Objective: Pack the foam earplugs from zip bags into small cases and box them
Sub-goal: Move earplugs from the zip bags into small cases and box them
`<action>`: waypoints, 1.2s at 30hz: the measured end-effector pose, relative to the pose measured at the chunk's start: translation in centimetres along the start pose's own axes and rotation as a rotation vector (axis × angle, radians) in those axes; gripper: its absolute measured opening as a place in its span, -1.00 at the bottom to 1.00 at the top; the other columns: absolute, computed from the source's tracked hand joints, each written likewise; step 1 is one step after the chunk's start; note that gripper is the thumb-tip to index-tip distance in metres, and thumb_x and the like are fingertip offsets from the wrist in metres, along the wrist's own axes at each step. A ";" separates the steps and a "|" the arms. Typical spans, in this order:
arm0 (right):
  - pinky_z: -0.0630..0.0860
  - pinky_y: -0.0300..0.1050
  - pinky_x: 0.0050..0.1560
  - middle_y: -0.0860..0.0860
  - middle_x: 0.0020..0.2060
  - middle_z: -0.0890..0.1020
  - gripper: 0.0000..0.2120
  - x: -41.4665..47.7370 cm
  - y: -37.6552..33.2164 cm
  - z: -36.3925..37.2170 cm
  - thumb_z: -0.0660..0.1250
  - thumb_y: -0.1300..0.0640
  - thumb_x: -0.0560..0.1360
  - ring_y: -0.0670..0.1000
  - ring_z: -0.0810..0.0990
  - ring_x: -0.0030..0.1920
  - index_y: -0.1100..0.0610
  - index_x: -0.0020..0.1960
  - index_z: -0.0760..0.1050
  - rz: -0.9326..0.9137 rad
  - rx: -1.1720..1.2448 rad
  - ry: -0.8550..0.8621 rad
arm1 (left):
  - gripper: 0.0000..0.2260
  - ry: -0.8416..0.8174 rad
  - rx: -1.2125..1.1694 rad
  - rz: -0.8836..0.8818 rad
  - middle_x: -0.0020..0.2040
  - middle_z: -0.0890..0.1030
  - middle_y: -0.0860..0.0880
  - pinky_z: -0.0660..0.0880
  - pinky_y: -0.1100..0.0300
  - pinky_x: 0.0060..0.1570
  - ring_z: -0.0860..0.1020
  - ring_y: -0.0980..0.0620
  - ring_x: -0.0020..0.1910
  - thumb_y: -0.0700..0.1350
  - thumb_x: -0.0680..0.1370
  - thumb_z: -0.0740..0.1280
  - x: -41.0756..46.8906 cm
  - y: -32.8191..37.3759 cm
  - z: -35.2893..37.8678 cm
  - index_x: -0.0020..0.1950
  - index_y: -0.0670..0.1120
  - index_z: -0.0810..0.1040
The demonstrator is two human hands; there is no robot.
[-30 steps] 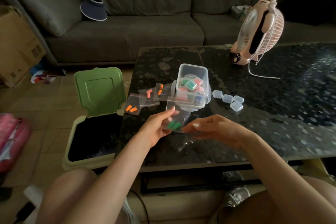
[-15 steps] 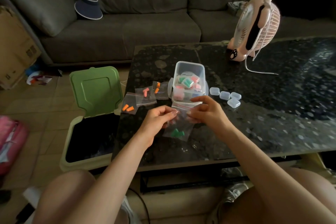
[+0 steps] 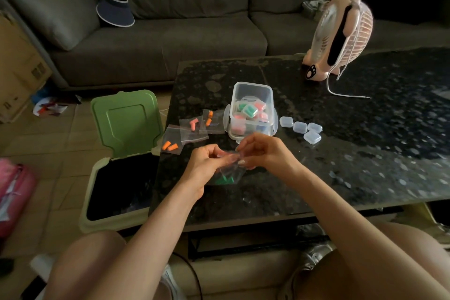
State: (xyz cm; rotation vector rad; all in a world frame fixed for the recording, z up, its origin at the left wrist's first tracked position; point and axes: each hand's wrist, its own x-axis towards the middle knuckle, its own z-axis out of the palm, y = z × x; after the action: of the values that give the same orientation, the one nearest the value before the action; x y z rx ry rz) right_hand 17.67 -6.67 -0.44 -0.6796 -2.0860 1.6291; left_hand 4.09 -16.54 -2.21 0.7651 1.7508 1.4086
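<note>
While the worktop (image 3: 365, 158) carries the clear box (image 3: 251, 86) just beyond the hands, left hand (image 3: 207, 165) and right hand (image 3: 265, 151) both pinch the top of the zip bag (image 3: 227, 173) between them. Green earplugs (image 3: 224, 180) sit low inside. Best to part the seal evenly, bag upright.

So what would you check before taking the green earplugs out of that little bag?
1. The left hand and right hand pinch the zip bag at its top: ok.
2. The green earplugs sit at its bottom: ok.
3. Its seal pulled open: cannot tell.
4. Four small cases, seemingly empty, lie right of the clear box: ok.
5. The clear box is open on top: ok.
</note>
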 end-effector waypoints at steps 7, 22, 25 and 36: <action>0.56 -0.27 -0.18 0.00 -0.28 0.63 -0.72 0.2 0.3 -0.1 0.44 0.46 0.33 -0.14 0.61 -0.27 0.10 -0.15 0.57 0.001 -0.123 -0.056 | -0.67 0.019 0.039 -0.016 -0.41 0.52 0.02 0.36 0.24 -0.29 0.48 0.10 -0.35 -0.13 0.34 0.53 0.0 -0.1 0.0 -0.39 -0.07 0.36; 0.57 -0.29 -0.31 0.04 -0.40 0.62 -0.82 -0.4 -0.4 -0.4 0.47 0.41 0.32 -0.10 0.60 -0.42 0.17 -0.22 0.56 0.057 -0.088 -0.068 | -0.89 -0.187 0.158 0.262 -0.29 0.50 -0.15 0.43 0.31 -0.36 0.46 0.07 -0.36 -0.17 0.46 0.41 -0.3 0.4 -0.2 -0.13 -0.10 0.49; 0.59 -0.25 -0.33 0.02 -0.46 0.63 -0.86 -0.4 -0.3 -0.7 0.48 0.37 0.33 -0.08 0.60 -0.44 0.20 -0.25 0.56 0.091 -0.103 -0.088 | -0.90 -0.261 0.214 0.271 -0.30 0.53 -0.10 0.48 0.16 -0.25 0.50 -0.01 -0.32 -0.14 0.48 0.39 -0.1 0.5 -0.6 -0.16 -0.09 0.49; 0.52 -0.33 -0.32 -0.04 -0.41 0.63 -0.87 -0.2 -0.1 -0.8 0.49 0.28 0.36 -0.17 0.56 -0.43 0.07 -0.23 0.61 0.146 -0.274 -0.216 | -0.81 -0.306 0.393 0.393 -0.18 0.58 0.04 0.34 0.32 -0.14 0.46 0.22 -0.19 -0.18 0.46 0.41 -0.5 0.9 -1.0 -0.29 -0.07 0.46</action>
State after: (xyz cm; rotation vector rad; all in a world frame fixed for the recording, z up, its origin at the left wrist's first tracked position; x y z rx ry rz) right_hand 18.26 -6.17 -0.12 -0.7901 -2.4995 1.5673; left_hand 3.51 -17.27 -1.16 1.5200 1.7087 1.1130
